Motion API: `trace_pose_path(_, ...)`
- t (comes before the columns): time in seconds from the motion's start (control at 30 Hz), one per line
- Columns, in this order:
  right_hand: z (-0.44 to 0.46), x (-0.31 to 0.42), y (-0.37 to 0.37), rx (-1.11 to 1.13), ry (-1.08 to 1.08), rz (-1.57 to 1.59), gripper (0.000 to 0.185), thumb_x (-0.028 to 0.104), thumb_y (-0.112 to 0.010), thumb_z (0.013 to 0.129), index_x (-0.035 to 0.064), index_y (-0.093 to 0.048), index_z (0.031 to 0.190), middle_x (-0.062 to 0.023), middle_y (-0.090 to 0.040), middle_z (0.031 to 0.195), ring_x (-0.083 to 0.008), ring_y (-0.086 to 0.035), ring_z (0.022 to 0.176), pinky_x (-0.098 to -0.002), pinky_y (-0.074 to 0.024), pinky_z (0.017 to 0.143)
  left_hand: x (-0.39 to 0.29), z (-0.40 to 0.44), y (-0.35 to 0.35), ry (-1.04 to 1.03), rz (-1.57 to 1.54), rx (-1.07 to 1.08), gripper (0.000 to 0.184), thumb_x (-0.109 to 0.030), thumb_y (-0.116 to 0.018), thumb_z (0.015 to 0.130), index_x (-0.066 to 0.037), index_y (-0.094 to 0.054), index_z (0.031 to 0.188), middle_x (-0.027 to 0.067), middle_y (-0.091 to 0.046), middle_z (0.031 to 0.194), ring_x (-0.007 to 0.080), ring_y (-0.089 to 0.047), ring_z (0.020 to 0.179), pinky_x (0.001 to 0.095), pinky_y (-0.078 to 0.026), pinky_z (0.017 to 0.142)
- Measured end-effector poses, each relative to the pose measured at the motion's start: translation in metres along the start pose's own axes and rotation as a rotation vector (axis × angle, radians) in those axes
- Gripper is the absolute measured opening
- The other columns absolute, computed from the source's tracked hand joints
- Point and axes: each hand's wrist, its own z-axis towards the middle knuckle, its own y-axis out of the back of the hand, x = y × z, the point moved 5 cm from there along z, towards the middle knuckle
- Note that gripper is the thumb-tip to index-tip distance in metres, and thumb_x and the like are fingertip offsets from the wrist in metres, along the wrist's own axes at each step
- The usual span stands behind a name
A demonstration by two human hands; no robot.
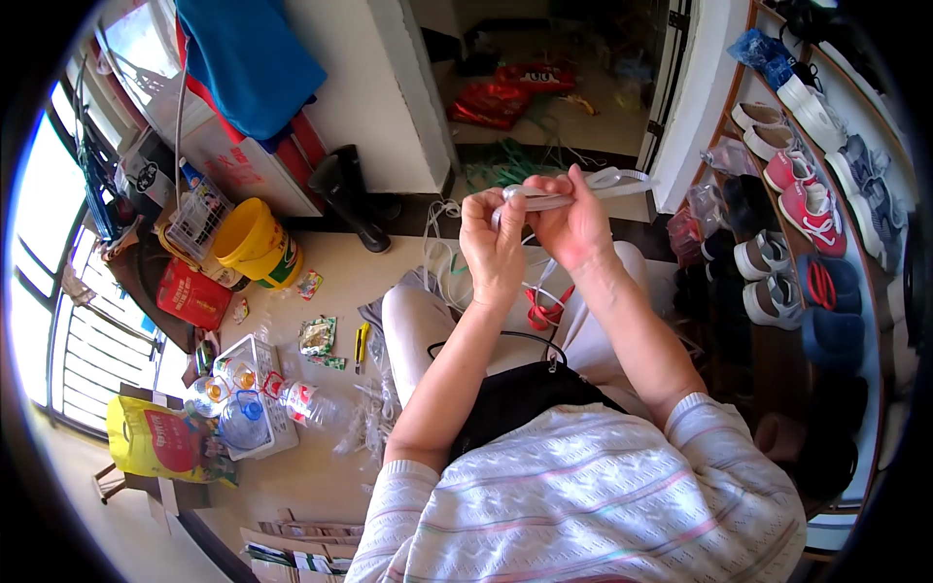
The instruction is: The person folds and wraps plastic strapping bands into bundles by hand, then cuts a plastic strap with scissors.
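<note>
Both my hands are raised in front of me, close together above my lap. My left hand [494, 248] pinches a white flat strap [515, 192] between thumb and fingers. My right hand [578, 225] is curled round the same strap, and a folded loop of it sticks out to the right past the fingers. More pale strap [442, 277] hangs and coils on the floor below, in front of my legs. A red item [549, 309] lies between my legs, its shape partly hidden by my arm.
At right stands a shoe rack [880, 389] full of shoes. Left are a yellow bucket [255, 243], a red box [199, 293], a white basket [267, 439] with plastic bottles and a yellow bag [146, 437]. A yellow cutter [362, 347] lies on the floor. Black boots [340, 199] stand by the wall.
</note>
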Motion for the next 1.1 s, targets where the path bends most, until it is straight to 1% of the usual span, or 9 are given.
trace_pose_path(0.13,-0.010,-0.017,-0.003,-0.057,-0.052,-0.200,0.034,0.038,-0.033,0.096,0.0158,-0.045,0.074,-0.0018,-0.057,0.102,-0.0190,-0.047,0.106,-0.0415,-0.0330,0.087,-0.018,0.015,0.000,0.138,-0.131,-0.076,0.024,-0.022,-0.060,0.087,-0.004,-0.045,0.085,0.0035,-0.056,0.082,0.0061,-0.048,0.065,0.0180,-0.042,0.054)
trace_pose_path(0.23,-0.012,-0.025,-0.002,-0.011,-0.095,-0.291,0.029,0.040,-0.036,0.096,0.0165,-0.048,0.082,0.0016,-0.053,0.112,-0.0156,-0.042,0.111,-0.0399,-0.0295,0.087,-0.013,0.023,0.004,0.290,-0.331,-0.079,0.021,-0.019,-0.059,0.088,-0.004,-0.043,0.085,0.0118,-0.059,0.086,0.0171,-0.058,0.076,0.0287,-0.048,0.075)
trace_pose_path(0.5,-0.019,-0.042,0.001,0.284,-0.165,-0.496,0.037,0.045,-0.042,0.092,0.0141,-0.049,0.112,0.0000,-0.045,0.122,-0.0149,-0.042,0.111,-0.0392,-0.0318,0.088,-0.023,0.036,0.010,0.445,-0.385,-0.044,0.023,-0.024,-0.060,0.087,-0.004,-0.049,0.091,0.0055,-0.055,0.067,0.0165,-0.054,0.051,0.0263,-0.048,0.048)
trace_pose_path(0.63,-0.058,-0.025,-0.002,0.595,0.108,-1.173,0.050,0.032,-0.057,0.087,0.0117,-0.039,0.130,-0.0015,-0.040,0.132,-0.0174,-0.040,0.118,-0.0345,-0.0345,0.095,-0.035,0.056,0.025,0.385,-0.504,-0.085,0.036,-0.031,-0.062,0.085,-0.008,-0.041,0.067,-0.0004,-0.036,0.051,0.0090,-0.032,0.040,0.0259,-0.028,0.036)
trace_pose_path(0.67,-0.069,-0.016,-0.004,0.620,0.233,-1.516,0.050,0.022,-0.063,0.083,0.0074,-0.045,0.127,-0.0064,-0.050,0.124,-0.0160,-0.046,0.113,-0.0320,-0.0345,0.097,-0.041,0.061,0.030,0.350,-0.467,-0.099,0.041,-0.031,-0.063,0.084,-0.010,-0.036,0.063,-0.0022,-0.029,0.049,0.0085,-0.025,0.039,0.0256,-0.022,0.037)
trace_pose_path(0.77,-0.043,0.028,0.056,0.486,-0.161,-1.829,0.052,0.018,-0.065,0.081,0.0052,-0.044,0.128,-0.0082,-0.053,0.120,-0.0169,-0.049,0.111,-0.0326,-0.0333,0.098,-0.060,0.069,0.036,0.250,-0.336,-0.063,0.035,-0.027,-0.060,0.087,-0.011,-0.040,0.064,-0.0035,-0.028,0.049,0.0077,-0.023,0.039,0.0248,-0.019,0.037)
trace_pose_path(0.83,-0.028,0.056,0.029,0.331,0.082,-1.269,0.054,0.021,-0.065,0.082,0.0024,-0.043,0.128,-0.0092,-0.054,0.119,-0.0166,-0.049,0.112,-0.0327,-0.0338,0.098,-0.067,0.065,0.022,0.207,-0.199,-0.020,0.031,-0.024,-0.061,0.086,-0.009,-0.044,0.066,-0.0037,-0.030,0.049,0.0064,-0.025,0.039,0.0237,-0.019,0.036)
trace_pose_path(0.97,-0.043,0.007,-0.050,0.688,0.172,-1.266,0.040,0.018,-0.061,0.085,-0.0002,-0.050,0.119,-0.0108,-0.061,0.108,-0.0171,-0.053,0.103,-0.0306,-0.0391,0.091,-0.064,0.046,-0.023,0.217,-0.158,0.173,0.028,-0.026,-0.065,0.084,-0.005,-0.051,0.071,-0.0026,-0.037,0.049,0.0068,-0.032,0.039,0.0226,-0.025,0.035)
trace_pose_path(1.1,-0.032,-0.028,-0.018,0.565,-0.297,-1.179,0.029,0.030,-0.056,0.088,0.0011,-0.056,0.089,-0.0031,-0.056,0.064,-0.0103,-0.052,0.062,-0.0253,-0.0414,0.061,-0.073,0.050,-0.026,0.300,-0.240,0.165,0.027,-0.025,-0.064,0.084,-0.004,-0.051,0.074,0.0001,-0.040,0.052,0.0091,-0.034,0.040,0.0239,-0.029,0.038)
